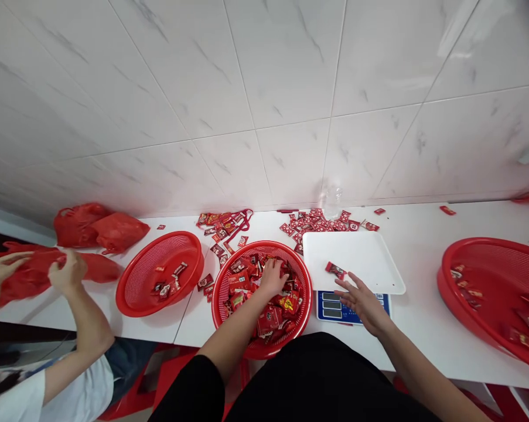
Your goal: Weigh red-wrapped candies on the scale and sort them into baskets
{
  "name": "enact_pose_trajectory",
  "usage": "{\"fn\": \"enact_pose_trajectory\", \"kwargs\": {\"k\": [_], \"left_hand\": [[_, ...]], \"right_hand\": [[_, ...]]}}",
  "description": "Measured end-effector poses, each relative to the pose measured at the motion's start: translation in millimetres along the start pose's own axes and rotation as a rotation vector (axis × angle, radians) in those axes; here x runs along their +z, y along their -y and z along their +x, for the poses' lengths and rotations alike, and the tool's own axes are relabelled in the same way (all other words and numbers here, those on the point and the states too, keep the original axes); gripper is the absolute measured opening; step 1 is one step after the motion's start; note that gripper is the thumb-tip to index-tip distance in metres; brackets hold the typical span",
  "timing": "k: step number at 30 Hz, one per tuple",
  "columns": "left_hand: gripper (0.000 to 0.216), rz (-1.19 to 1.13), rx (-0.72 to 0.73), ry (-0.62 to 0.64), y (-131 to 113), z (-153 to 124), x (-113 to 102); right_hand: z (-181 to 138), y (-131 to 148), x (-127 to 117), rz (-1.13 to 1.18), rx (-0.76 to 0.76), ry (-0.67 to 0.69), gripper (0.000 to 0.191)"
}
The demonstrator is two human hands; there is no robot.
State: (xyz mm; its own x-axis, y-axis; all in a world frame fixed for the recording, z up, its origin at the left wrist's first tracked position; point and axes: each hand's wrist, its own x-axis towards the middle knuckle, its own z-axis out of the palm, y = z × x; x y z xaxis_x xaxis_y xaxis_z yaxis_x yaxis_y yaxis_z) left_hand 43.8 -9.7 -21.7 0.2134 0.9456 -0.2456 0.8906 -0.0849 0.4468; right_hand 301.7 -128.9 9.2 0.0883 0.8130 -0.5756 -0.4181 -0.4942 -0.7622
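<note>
My left hand [273,279] reaches into the middle red basket [218,293], its fingers apart on top of the heaped red packets [269,319] and its fingertips partly hidden among them. My right hand [364,302] hovers over the near edge of the white weighing tray [361,252], fingers spread and holding nothing. Just beyond those fingertips, one small red wrapped packet [335,270] lies on the tray. The blue scale [332,306] carrying the tray shows its display windows and keys, partly covered by my right hand.
Loose small packets [314,223] lie behind the tray, near a clear plastic bottle [333,202]. Another red basket [159,246] stands left and a larger red basin [470,252] right, both with some packets. Further left, a co-worker's hands [68,272] handle a red bag [31,272].
</note>
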Motion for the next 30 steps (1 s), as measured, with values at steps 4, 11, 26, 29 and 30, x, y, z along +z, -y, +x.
{"fn": "enact_pose_trajectory", "kwargs": {"k": [4, 11, 26, 29, 30], "left_hand": [[0.076, 0.204, -0.099, 0.151, 20, 28, -4], [0.093, 0.34, -0.073, 0.248, 14, 39, 0], [0.032, -0.101, 0.016, 0.131, 11, 5, -18], [0.034, -0.335, -0.111, 0.122, 10, -3, -28], [0.036, -0.413, -0.151, 0.13, 8, -5, -30]], "right_hand": [[-8, 5, 2, -0.041, 0.036, 0.031, 0.071], [-17, -13, 4, -0.085, 0.115, 0.026, 0.063], [-25, -14, -10, -0.112, 0.079, 0.024, 0.048], [-23, -15, -10, -0.127, 0.087, 0.032, 0.044], [-22, -15, -10, -0.132, 0.086, 0.036, 0.043]]}}
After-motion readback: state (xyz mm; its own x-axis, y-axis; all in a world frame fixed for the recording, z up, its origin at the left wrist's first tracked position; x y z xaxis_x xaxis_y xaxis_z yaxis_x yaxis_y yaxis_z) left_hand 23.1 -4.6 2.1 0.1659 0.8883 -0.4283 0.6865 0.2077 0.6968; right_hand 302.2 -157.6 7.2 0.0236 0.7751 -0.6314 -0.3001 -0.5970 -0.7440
